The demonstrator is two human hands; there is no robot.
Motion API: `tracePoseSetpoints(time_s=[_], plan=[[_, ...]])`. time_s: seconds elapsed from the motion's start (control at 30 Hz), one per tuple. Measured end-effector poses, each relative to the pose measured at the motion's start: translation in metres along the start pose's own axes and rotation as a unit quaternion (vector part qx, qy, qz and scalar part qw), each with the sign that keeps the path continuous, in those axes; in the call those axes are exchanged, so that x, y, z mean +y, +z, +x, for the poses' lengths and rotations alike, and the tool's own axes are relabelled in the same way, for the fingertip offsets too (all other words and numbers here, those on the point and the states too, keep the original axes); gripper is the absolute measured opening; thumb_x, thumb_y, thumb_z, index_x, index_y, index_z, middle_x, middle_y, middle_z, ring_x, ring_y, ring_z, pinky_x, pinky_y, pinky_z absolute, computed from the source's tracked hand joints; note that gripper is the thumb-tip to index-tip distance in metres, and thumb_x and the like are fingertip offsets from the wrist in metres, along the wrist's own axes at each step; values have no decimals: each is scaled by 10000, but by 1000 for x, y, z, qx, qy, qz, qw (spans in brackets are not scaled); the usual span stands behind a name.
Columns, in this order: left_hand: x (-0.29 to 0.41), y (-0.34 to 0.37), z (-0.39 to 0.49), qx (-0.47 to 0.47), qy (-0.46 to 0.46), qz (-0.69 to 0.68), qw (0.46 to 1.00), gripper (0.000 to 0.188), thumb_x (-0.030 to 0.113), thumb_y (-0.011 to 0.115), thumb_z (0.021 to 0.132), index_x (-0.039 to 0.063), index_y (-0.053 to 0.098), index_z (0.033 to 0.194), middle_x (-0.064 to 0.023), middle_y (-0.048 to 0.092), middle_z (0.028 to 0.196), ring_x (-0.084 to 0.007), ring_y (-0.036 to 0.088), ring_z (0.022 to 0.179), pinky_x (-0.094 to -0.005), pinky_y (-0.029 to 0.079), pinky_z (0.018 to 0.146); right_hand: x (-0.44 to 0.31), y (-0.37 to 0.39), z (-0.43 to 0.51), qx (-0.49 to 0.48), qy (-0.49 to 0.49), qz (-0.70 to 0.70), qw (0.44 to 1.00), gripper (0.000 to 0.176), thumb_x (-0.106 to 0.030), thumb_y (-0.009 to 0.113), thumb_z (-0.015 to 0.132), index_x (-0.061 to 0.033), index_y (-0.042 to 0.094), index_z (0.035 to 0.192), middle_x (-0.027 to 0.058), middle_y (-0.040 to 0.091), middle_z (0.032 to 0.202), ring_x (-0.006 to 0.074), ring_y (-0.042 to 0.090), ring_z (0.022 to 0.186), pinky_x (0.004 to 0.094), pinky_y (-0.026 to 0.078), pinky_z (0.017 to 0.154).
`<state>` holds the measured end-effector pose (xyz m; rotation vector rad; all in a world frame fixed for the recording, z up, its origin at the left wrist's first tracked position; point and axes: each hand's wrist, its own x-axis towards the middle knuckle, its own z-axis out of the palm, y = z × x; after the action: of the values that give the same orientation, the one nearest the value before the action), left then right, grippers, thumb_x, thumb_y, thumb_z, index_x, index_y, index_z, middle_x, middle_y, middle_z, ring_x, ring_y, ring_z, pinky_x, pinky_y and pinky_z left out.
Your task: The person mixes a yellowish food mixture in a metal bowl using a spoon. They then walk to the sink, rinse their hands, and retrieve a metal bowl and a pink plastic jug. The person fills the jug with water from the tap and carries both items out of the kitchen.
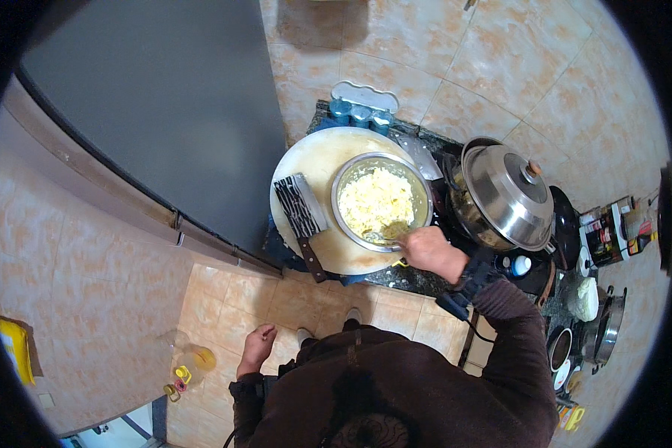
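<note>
My right hand (430,252) grips the handle of a metal spoon (378,238), whose head rests in the mix at the near side of a steel bowl (337,221). Pale yellow and white chopped food (376,196) fills much of this bowl. The bowl stands on the right part of a round cutting board (336,260). To its left lies a cleaver (308,210) with a dark, patterned blade and a riveted brown handle. Away from the counter, my left hand (259,344) hangs low over the floor with its fingers curled and nothing visible in it.
A lidded steel wok (507,196) stands right of the board. Behind the board is a rack of blue jars (361,116). A large grey panel (162,112) borders the left. Bottles (602,235) and pots (610,330) line the right counter; oil jugs (199,361) stand on the floor.
</note>
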<state>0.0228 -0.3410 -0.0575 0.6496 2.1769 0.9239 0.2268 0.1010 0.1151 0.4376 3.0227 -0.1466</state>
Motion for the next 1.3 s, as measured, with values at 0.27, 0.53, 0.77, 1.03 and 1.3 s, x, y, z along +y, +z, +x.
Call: tracePoseSetpoints(time_s=[0.27, 0.53, 0.77, 1.03, 1.3], plan=[[15, -10, 8, 29, -3, -4, 1000, 240, 214, 627, 884, 7, 657, 1001, -149, 689, 873, -203, 664, 794, -306, 518, 716, 28, 10, 13, 88, 114, -78, 987, 128, -182, 596, 720, -112, 679, 652, 101, 660, 653, 255, 667, 625, 379, 520, 562], [-1, -10, -31, 6, -74, 45, 996, 202, 218, 587, 886, 64, 676, 982, -174, 671, 826, -315, 649, 781, -387, 516, 702, -4, 25, -11, 15, 78, -65, 995, 139, -203, 628, 726, -92, 639, 808, 105, 652, 735, 292, 646, 647, 407, 503, 545], [-18, 1, -87, 117, -69, 79, 988, 165, 212, 563, 861, 106, 677, 915, -169, 648, 803, -367, 613, 764, -421, 493, 685, -33, -9, 4, 244, -100, 79, 961, 336, 4, 595, 783, -10, 599, 1119, 188, 566, 913, 382, 552, 834, 432, 447, 734], [-71, 19, -130, 139, -28, 34, 989, 240, 301, 603, 801, 75, 644, 728, -169, 625, 720, -362, 593, 660, -441, 471, 604, -135, 36, -18, 77, -186, 186, 962, 356, 54, 561, 711, 12, 617, 1060, 211, 592, 835, 381, 560, 767, 466, 438, 734], [-152, -32, -265, 178, -209, -23, 961, 272, 305, 601, 738, 35, 629, 737, -202, 635, 790, -392, 607, 748, -448, 485, 676, -269, 74, -15, 67, -317, 39, 945, 557, 33, 568, 608, -15, 585, 1163, 219, 580, 1020, 363, 541, 1007, 443, 394, 922]])
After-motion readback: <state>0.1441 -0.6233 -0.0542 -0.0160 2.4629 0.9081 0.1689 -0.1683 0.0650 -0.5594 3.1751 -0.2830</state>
